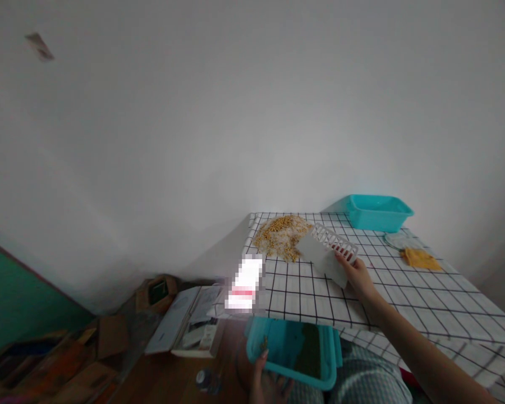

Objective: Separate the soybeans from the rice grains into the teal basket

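Observation:
My right hand (357, 275) is closed on the near edge of a white slotted scoop (326, 252) that rests tilted on the checked tablecloth (404, 292), right beside a pile of yellow-brown grains (281, 235) at the table's far left corner. My left hand (269, 381) grips the near rim of a teal tray (294, 353), held below the table's front edge over my lap. The tray's inside shows a dark patch and a few grains.
A second teal basin (376, 212) stands at the table's far edge. A yellow cloth (421, 259) and a pale cloth (399, 241) lie near it. A blurred white box (246, 283) sits at the table's left edge. Books (189, 320), cardboard and a bottle cap lie on the floor.

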Demonstrator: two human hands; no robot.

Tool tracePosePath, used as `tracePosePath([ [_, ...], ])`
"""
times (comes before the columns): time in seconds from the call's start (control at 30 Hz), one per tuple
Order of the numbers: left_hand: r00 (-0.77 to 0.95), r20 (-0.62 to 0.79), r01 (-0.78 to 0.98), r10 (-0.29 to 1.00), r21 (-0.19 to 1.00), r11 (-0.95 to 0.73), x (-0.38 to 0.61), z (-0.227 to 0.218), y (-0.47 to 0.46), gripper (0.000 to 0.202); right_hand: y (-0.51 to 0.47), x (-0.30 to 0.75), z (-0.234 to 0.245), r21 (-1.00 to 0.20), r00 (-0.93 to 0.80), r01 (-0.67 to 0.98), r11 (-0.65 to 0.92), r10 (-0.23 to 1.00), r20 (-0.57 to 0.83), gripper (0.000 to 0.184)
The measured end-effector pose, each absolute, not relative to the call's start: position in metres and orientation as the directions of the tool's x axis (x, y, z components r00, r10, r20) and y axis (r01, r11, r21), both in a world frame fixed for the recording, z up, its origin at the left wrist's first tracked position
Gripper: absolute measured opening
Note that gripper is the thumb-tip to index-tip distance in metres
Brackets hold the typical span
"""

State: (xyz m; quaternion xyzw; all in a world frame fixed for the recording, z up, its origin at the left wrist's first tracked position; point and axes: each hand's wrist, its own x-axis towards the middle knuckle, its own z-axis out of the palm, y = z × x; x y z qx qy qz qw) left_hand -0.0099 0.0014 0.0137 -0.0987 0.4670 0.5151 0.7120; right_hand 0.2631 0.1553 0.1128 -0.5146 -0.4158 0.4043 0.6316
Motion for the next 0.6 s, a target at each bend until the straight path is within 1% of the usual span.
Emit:
tracePosePath([
  [0.13, 0.028, -0.773, -0.828, 0.634, 0.337, 0.448, -0.0101, 0.0131, 0.0013, 0.061, 0.1503, 0.2665, 0.1125, -0.989, 0.337, -0.093, 0.118, 0.938, 0.08, 0.048],
  [0.3, 0.03, -0.758, -0.833, 0.651, 0.342, 0.436, -0.0099, 0.0094, 0.0007, 0.064, 0.1452, 0.2687, 0.1096, -0.992, 0.319, 0.016, 0.128, 0.939, 0.126, 0.049],
  [0.6, 0.023, -0.747, -0.813, 0.665, 0.373, 0.448, -0.0079, 0.0132, 0.0003, 0.07, 0.1471, 0.2681, 0.1077, -0.985, 0.287, 0.062, 0.163, 0.942, 0.174, 0.053],
])
